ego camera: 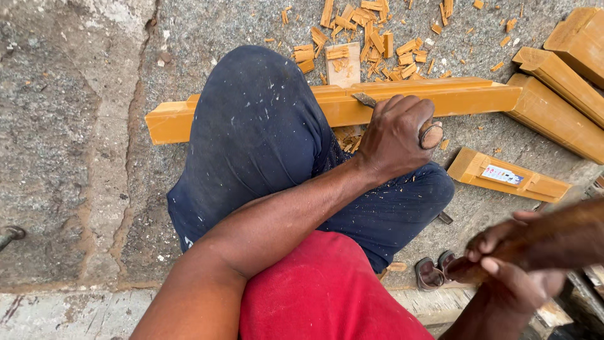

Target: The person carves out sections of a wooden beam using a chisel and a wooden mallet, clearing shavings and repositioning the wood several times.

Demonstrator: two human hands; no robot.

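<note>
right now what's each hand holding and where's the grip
Left hand grips a chisel by its handle, blade on the yellow wood strip. Right hand grips a brown wooden tool at its lower end.

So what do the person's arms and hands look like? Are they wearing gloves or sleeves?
No gloves and no long sleeves. Both the left hand and the right hand are bare, and so are the forearms. No rings, watch or bracelets show. The person wears a red top and dark blue trousers speckled with pale dust and wood bits.
</note>
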